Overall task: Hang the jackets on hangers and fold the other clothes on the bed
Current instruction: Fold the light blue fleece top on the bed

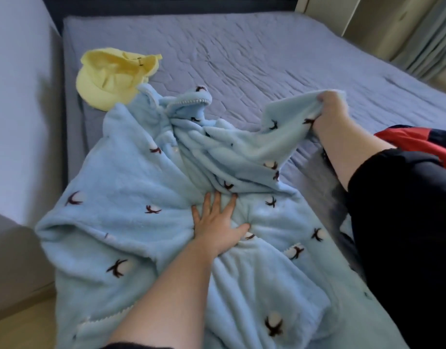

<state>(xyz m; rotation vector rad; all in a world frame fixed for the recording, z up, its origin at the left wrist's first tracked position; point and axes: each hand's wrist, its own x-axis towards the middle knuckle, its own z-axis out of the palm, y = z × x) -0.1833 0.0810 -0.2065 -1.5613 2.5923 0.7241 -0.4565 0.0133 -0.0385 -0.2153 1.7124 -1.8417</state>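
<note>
Fleece garment (131,187), pale blue with small dark-and-white motifs scattered over it, lies spread and rumpled across the near half of the bed (254,54). Its near part runs down to the bottom of the view. A scalloped white trim shows at its far bunched end and near the lower left. Left hand (218,222) lies flat on the middle of the fleece, fingers straight and spread wide, pressing the cloth down. Right hand (330,109) is curled tight round a bunched edge of the same fleece and holds it lifted off the bed at the right, with the cloth stretched in folds between the two hands. Right arm wears a black sleeve (405,210) pushed up the forearm. Yellow garment (108,79) lies crumpled at the far left of the bed, touching the far end of the fleece. A small dark mark on it is too small to read. Red and dark garment (413,142) lies at the right edge, partly hidden behind the right arm. Bed cover is grey-blue and quilted. Pale wall (20,96) runs along the left, a dark headboard (166,3) lies at the far end, and a curtain (425,46) hangs at upper right.
</note>
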